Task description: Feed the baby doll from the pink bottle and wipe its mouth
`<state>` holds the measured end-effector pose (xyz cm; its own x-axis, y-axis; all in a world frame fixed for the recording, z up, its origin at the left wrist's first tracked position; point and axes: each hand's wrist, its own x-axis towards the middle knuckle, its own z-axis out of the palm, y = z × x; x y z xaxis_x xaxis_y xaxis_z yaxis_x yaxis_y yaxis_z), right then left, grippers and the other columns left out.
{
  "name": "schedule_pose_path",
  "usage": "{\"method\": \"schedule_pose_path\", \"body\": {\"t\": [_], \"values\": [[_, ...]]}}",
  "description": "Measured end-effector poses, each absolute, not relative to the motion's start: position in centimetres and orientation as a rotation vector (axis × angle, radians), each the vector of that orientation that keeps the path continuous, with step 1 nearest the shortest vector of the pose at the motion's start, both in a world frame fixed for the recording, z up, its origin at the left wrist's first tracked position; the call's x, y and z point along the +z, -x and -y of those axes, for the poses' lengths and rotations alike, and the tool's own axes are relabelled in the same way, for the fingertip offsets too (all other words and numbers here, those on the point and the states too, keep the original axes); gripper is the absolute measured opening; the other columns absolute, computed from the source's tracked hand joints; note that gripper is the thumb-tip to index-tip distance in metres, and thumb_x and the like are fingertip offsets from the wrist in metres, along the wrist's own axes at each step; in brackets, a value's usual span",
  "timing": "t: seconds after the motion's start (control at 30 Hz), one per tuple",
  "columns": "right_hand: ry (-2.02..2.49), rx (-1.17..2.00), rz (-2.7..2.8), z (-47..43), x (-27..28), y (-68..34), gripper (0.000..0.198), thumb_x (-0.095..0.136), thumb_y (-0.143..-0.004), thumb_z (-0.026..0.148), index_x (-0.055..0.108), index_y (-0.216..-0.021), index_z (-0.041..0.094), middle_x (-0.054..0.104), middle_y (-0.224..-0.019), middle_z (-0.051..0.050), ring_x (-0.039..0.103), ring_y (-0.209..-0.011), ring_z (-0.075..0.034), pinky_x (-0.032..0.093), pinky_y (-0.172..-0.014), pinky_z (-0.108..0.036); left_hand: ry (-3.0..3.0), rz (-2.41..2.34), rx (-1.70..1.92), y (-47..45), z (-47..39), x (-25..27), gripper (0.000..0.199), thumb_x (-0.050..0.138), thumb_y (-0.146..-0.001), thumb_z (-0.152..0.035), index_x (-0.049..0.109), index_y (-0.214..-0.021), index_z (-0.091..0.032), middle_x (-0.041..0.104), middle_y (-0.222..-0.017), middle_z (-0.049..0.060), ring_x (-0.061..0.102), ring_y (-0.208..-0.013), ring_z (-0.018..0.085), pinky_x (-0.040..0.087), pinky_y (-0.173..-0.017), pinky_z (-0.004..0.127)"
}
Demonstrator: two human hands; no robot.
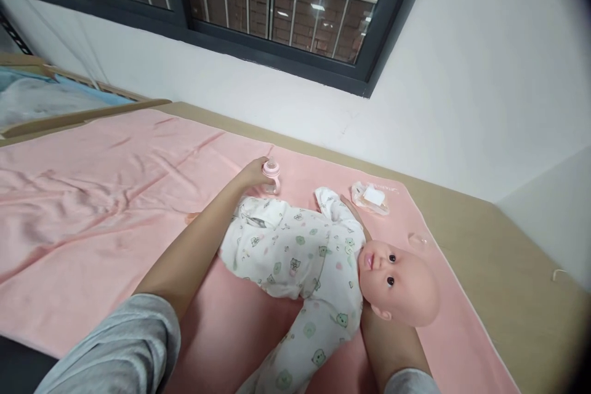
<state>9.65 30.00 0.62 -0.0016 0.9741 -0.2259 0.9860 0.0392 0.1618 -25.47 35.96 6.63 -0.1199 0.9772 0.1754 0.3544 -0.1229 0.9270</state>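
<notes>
A bald baby doll (295,246) in a white printed outfit lies face up, its head (399,283) to the right. Past its lower body reaches my left hand (253,173), closed around a small baby bottle (272,175) with a pink collar and handle and a clear teat. The bottle stands upright on the pink cloth. My right forearm passes beneath the doll's neck. On the far side, part of my right hand (354,207) shows beside the doll's raised sleeve; its fingers are mostly hidden.
A pink cloth (115,197) covers much of the tan table (462,228). A clear plastic packet (370,197) with a white label and a small clear item (418,238) lie beyond the doll. A wooden-edged bin (83,116) stands at left. Behind are a wall and a barred window (277,0).
</notes>
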Motion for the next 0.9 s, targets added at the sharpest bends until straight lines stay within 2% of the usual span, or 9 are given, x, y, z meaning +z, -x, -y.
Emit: {"method": "schedule_pose_path", "body": {"t": [0.13,0.23,0.33,0.4,0.53,0.63,0.7,0.8,0.9], "values": [[-1.831,-0.162,-1.312,-29.3,1.4,-9.2,0.039,0.085,-0.016,0.023,0.068,-0.050,0.029,0.067,-0.066,-0.010,0.066,-0.057,-0.036,0.052,-0.050,-0.049,-1.530,-1.350,1.355,24.4,-34.9,8.3,0.053,0.077,-0.053,-0.028,0.058,-0.102,-0.016,0.066,-0.103,0.005,0.060,-0.103,0.025,0.045,-0.090,0.034],[-2.112,-0.143,-1.409,-29.4,1.0,-9.4,0.035,0.086,-0.021,0.027,0.069,-0.052,0.028,0.066,-0.064,-0.012,0.067,-0.061,-0.038,0.052,-0.050,-0.050,-1.500,-1.120,1.316,23.1,-33.5,10.4,0.050,0.075,-0.067,-0.035,0.058,-0.110,-0.018,0.065,-0.112,0.007,0.061,-0.106,0.022,0.047,-0.089,0.031],[-2.070,0.000,-2.065,-29.6,0.4,-9.7,0.028,0.084,-0.031,0.044,0.066,-0.047,0.030,0.065,-0.063,-0.010,0.066,-0.056,-0.030,0.048,-0.041,-0.039,-1.389,-0.818,1.270,21.7,-31.9,12.2,0.048,0.078,-0.070,-0.035,0.058,-0.110,-0.020,0.065,-0.103,0.005,0.063,-0.095,0.020,0.050,-0.081,0.030],[-1.886,0.039,-2.246,-29.5,0.4,-9.6,0.029,0.084,-0.031,0.046,0.065,-0.046,0.030,0.066,-0.063,-0.008,0.065,-0.053,-0.027,0.047,-0.039,-0.036,-1.370,-0.705,1.269,20.9,-31.0,13.0,0.045,0.079,-0.069,-0.036,0.059,-0.106,-0.019,0.064,-0.093,0.004,0.063,-0.085,0.019,0.051,-0.075,0.030],[-1.775,-0.182,-1.657,-28.4,2.8,-7.7,0.029,0.088,-0.031,0.031,0.070,-0.054,0.027,0.070,-0.071,-0.010,0.069,-0.065,-0.036,0.055,-0.051,-0.046,-1.409,-0.791,1.279,19.7,-29.6,13.9,0.052,0.080,-0.065,-0.034,0.057,-0.108,-0.018,0.062,-0.085,0.003,0.059,-0.071,0.015,0.048,-0.063,0.026],[-1.756,-0.336,-1.368,-27.3,6.2,-5.5,0.025,0.085,-0.046,0.033,0.075,-0.067,0.023,0.073,-0.086,-0.014,0.070,-0.085,-0.042,0.059,-0.068,-0.053,-1.416,-0.708,1.152,18.9,-28.2,14.5,0.055,0.075,-0.070,-0.045,0.056,-0.112,-0.016,0.062,-0.086,0.004,0.060,-0.071,0.016,0.049,-0.062,0.027],[-1.711,-0.367,-1.345,-26.6,8.4,-4.3,0.026,0.082,-0.055,0.036,0.076,-0.075,0.020,0.073,-0.095,-0.016,0.070,-0.091,-0.041,0.059,-0.077,-0.051,-1.545,-0.705,1.106,18.2,-27.1,15.0,0.058,0.076,-0.070,-0.041,0.053,-0.118,-0.017,0.062,-0.092,0.004,0.062,-0.080,0.018,0.050,-0.068,0.027],[-1.592,-0.299,-1.140,-25.9,10.7,-3.2,0.025,0.082,-0.056,0.022,0.077,-0.081,0.020,0.074,-0.098,-0.016,0.070,-0.092,-0.043,0.056,-0.085,-0.055,-1.812,-0.859,1.076,17.4,-25.4,15.5,0.071,0.079,-0.067,-0.024,0.045,-0.129,-0.023,0.064,-0.104,0.003,0.063,-0.097,0.020,0.050,-0.076,0.026],[-1.489,-0.319,-1.080,-25.9,11.3,-3.1,0.025,0.080,-0.058,0.014,0.077,-0.082,0.016,0.074,-0.096,-0.018,0.069,-0.092,-0.046,0.053,-0.087,-0.061,-2.038,-0.970,0.998,16.6,-24.2,15.8,0.058,0.073,-0.069,-0.020,0.051,-0.123,-0.025,0.065,-0.107,0.002,0.063,-0.098,0.020,0.049,-0.076,0.027]]}}
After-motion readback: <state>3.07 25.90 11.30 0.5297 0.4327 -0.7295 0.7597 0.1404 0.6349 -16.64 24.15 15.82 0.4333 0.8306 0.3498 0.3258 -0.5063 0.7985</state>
